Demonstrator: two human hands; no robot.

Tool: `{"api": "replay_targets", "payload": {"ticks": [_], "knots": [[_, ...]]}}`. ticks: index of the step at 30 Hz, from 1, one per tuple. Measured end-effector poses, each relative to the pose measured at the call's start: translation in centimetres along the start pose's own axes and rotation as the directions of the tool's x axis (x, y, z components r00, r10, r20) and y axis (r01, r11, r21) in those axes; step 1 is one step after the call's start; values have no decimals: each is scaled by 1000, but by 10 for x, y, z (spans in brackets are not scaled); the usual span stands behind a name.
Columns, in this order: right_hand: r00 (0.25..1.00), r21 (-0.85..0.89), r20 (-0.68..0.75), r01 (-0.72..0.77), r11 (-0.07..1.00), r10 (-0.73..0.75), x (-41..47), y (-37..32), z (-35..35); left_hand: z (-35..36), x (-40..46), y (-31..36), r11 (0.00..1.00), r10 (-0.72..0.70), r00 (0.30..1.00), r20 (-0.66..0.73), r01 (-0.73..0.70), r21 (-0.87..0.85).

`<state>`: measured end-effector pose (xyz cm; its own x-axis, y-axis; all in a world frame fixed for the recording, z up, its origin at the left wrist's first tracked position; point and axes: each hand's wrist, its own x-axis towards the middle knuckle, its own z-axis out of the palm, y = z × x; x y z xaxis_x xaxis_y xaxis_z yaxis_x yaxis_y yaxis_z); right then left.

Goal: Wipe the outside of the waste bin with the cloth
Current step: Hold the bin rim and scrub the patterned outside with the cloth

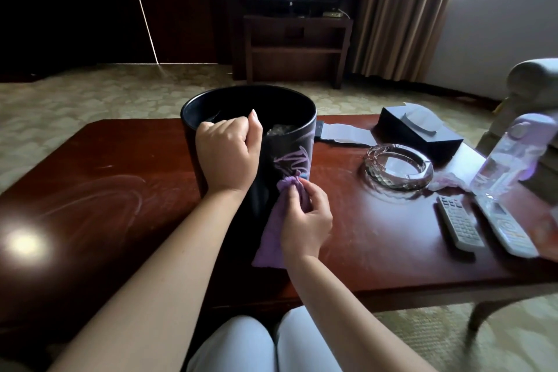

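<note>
1. The waste bin (290,142) is black and round, and it stands on the dark red bench (377,238), toward the far edge and a little left of the middle.
2. The left hand (228,157) grips the near rim of the bin; the fingers curl over the rim to the inside, and the thumb points up.
3. The right hand (305,220) pinches the purple cloth (273,238) between thumb and fingers and holds it against the near outer wall of the bin (the lower end of the cloth hangs down to the bench).
4. On the wall of the bin, just above the cloth, there are pale purple streaks (291,160).
5. To the right of the bin a glass ashtray (398,170) lies on the bench, well apart from it.
6. Near the far right corner stands a dark tissue box (422,136).
7. Close to the right edge two remote controls (460,225) lie side by side, and a clear bottle (507,160) with a purple cap stands just behind them.
8. Some crumpled material lies inside the bin; I cannot tell what it is.
</note>
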<state>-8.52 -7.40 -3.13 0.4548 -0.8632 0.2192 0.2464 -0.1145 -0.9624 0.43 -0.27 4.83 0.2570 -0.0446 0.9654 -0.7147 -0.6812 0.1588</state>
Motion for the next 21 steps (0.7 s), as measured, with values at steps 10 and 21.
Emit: {"api": "replay_targets", "payload": {"ticks": [10, 21], "knots": [[984, -11, 34, 173, 985, -172, -7, -10, 3, -2, 1, 0, 999, 30, 1000, 10, -30, -13], [941, -17, 34, 338, 941, -338, -9, -13, 8, -2, 1, -1, 999, 42, 999, 14, -42, -6]]}}
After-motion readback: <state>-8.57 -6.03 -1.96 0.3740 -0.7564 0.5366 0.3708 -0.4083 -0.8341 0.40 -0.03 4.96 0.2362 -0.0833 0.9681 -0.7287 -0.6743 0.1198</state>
